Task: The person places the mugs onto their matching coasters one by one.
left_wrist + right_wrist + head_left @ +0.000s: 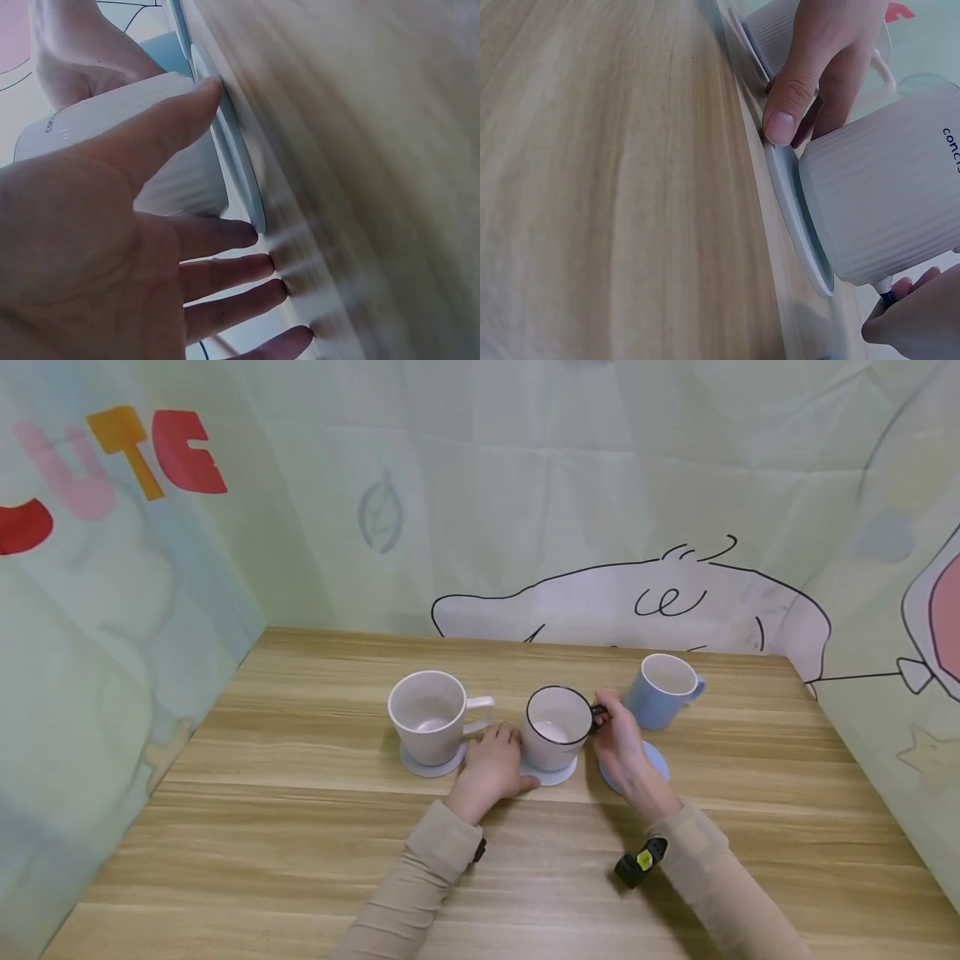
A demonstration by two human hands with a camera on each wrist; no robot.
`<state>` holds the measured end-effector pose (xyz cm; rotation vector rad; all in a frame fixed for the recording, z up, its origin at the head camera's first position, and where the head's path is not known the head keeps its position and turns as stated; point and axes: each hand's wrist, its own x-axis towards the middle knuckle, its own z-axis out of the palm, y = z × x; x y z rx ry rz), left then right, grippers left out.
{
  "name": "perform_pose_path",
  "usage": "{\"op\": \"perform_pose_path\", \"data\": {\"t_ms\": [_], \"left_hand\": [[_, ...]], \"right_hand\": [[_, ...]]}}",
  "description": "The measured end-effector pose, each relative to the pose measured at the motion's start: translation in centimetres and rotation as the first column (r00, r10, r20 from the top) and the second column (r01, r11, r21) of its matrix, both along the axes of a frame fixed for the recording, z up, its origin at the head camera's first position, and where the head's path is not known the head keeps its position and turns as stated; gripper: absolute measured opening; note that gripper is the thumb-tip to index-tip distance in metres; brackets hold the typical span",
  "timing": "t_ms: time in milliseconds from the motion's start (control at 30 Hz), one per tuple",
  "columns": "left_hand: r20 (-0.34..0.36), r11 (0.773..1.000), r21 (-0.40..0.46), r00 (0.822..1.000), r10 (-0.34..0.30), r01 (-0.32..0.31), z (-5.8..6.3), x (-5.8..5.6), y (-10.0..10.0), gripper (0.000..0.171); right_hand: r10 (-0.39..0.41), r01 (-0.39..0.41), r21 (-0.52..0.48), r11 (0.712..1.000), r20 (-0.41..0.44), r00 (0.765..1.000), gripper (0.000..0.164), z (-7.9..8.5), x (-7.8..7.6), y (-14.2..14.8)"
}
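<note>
A ribbed white mug [553, 753] with a black rim and a dark handle is at the middle of the table. Its base is right at a pale blue-grey coaster [551, 777]. My right hand [624, 750] pinches the mug's handle from the right. To the mug's left, my left hand [491, 768] rests low by the tabletop, with straight, spread fingers. In the left wrist view, its thumb and forefinger touch the rim of the coaster [241, 169]. The right wrist view shows that thumb on the coaster's edge, beside the mug [885, 187] with dark lettering.
On the left, a larger white mug [427, 727] stands on a greyish coaster [432, 770], its handle close to my left fingers. A blue mug [651, 697] stands behind my right hand. Partly under that hand's wrist lies a blue coaster [657, 760]. A printed curtain [480, 510] borders the wooden table [300, 843].
</note>
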<state>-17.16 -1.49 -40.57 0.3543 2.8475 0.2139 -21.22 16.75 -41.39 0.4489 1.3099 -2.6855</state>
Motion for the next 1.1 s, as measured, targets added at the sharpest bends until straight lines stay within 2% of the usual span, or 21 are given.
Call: {"op": "perform_pose_path", "data": {"t_ms": [700, 1100], "left_hand": [[0.024, 0.999, 0.03, 0.999, -0.038, 0.037, 0.05, -0.2, -0.66, 0.085], [0.026, 0.998, 0.052, 0.999, -0.041, 0.04, 0.23, -0.13, -0.97, 0.08]], "right_hand": [[0.005, -0.004, 0.012, 1.0, -0.004, 1.0, 0.045, -0.38, 0.26, -0.27], [0.025, -0.024, 0.016, 1.0, -0.037, 0.999, 0.046, -0.4, 0.41, -0.62]]}}
